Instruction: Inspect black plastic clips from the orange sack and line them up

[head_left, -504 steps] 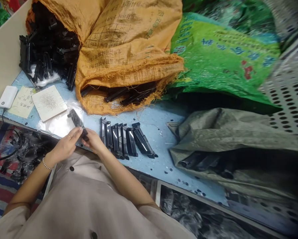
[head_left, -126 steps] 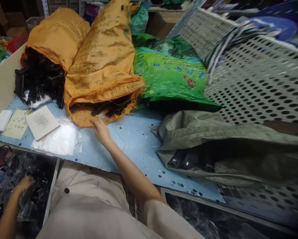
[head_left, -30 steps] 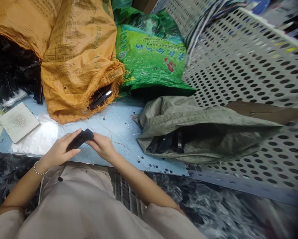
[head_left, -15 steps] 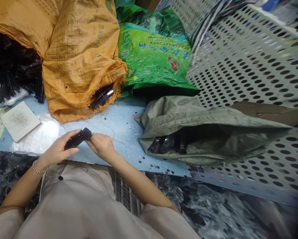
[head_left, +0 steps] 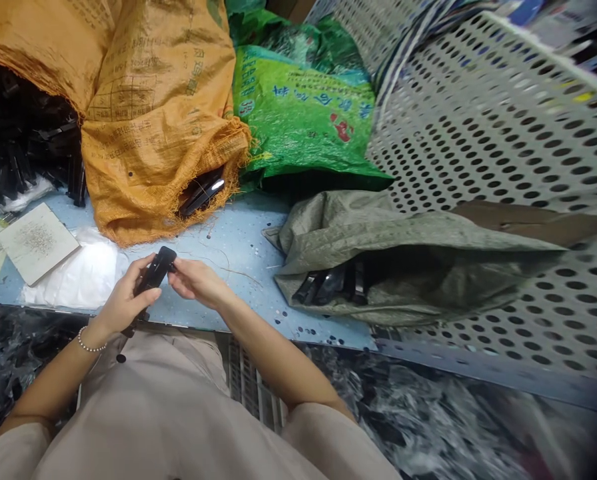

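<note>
A black elongated plastic part (head_left: 154, 270) is gripped in my left hand (head_left: 124, 298), thumb on one side and fingers on the other, tilted with its top end up and to the right. My right hand (head_left: 196, 280) has its thumb and fingertips pinched at the right edge of that top end; whether a smaller piece lies between them is hidden. Both hands are over the near edge of the blue table (head_left: 248, 267). Just left of them lies a white plastic bag (head_left: 91, 273), partly under a pale square block (head_left: 38, 243).
Behind the hands stands an orange woven sack (head_left: 153, 100) with black parts inside. A green sack (head_left: 303, 113) is beside it. On the right, a grey-green sack (head_left: 428, 233) holding black parts leans near a perforated crate (head_left: 518, 147).
The black part has turned more upright in my left hand. My right hand has shifted slightly left and its fingers have moved on the part's top end. The view has shifted a little.
</note>
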A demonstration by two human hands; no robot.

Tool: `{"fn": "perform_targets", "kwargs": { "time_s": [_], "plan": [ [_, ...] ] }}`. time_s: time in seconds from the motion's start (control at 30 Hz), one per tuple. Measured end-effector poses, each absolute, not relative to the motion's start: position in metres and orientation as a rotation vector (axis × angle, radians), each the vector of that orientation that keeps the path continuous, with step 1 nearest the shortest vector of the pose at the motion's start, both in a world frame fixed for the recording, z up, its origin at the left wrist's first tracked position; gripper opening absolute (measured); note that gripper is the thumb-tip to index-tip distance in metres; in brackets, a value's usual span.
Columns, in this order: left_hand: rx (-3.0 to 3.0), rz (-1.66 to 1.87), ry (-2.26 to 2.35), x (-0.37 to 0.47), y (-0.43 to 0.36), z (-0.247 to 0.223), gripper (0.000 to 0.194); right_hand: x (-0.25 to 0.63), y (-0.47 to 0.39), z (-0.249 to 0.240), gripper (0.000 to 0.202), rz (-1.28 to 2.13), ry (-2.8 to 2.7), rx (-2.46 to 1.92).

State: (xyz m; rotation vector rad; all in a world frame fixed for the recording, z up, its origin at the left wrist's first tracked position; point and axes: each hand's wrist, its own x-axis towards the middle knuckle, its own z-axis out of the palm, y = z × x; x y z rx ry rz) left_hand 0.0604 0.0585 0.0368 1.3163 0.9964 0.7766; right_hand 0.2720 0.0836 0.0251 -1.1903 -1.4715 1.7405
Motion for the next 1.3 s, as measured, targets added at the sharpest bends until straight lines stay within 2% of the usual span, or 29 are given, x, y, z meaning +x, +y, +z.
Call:
{"fn": "perform_targets", "kwargs": {
  "time_s": [0.1, 0.17, 0.4, 0.47, 0.53, 0.6, 0.77, 0.83, 0.93, 1.03, 1.1, 1.23, 1.3],
  "plan": [
    [1.066, 0.75, 0.999, 0.061, 0.061, 0.043, 0.065, 0.276, 0.087, 0.031, 0.048, 1.066, -1.845, -1.318],
    [1.004, 0.719, 1.01, 0.064, 0.061, 0.046, 0.064, 0.277, 0.09, 0.035, 0.042, 0.868, -1.968, -1.299],
    [1.167, 0.886, 1.13, 0.076, 0.058, 0.034, 0.072, 0.265, 0.101, 0.027, 0.06, 1.356, -1.798, -1.207],
    [1.085, 0.855, 1.104, 0.073, 0.061, 0.037, 0.067, 0.266, 0.102, 0.027, 0.05, 1.227, -1.868, -1.248],
    [0.999, 0.815, 1.081, 0.071, 0.064, 0.041, 0.065, 0.269, 0.103, 0.029, 0.039, 0.934, -2.004, -1.287],
    [0.966, 0.789, 1.073, 0.073, 0.064, 0.042, 0.064, 0.269, 0.105, 0.031, 0.036, 0.818, -2.053, -1.269],
    [1.169, 0.936, 1.166, 0.08, 0.057, 0.035, 0.07, 0.262, 0.109, 0.03, 0.062, 1.301, -1.746, -1.179],
    [1.144, 0.93, 1.14, 0.079, 0.059, 0.036, 0.068, 0.263, 0.11, 0.03, 0.061, 1.346, -1.789, -1.163],
    [1.004, 0.887, 1.085, 0.076, 0.066, 0.043, 0.064, 0.27, 0.111, 0.033, 0.044, 0.966, -1.998, -1.197],
    [0.932, 0.868, 1.065, 0.079, 0.069, 0.045, 0.063, 0.273, 0.116, 0.033, 0.036, 0.621, -2.167, -1.21],
    [0.918, 0.897, 1.081, 0.084, 0.07, 0.04, 0.063, 0.272, 0.12, 0.031, 0.035, 0.701, -2.102, -1.271],
    [0.898, 0.978, 1.14, 0.087, 0.076, 0.027, 0.062, 0.263, 0.107, 0.02, 0.04, 1.136, -1.929, -1.393],
    [0.906, 1.034, 1.205, 0.084, 0.084, 0.022, 0.057, 0.256, 0.087, 0.014, 0.04, 1.048, -2.066, -1.402]
  ]
}}
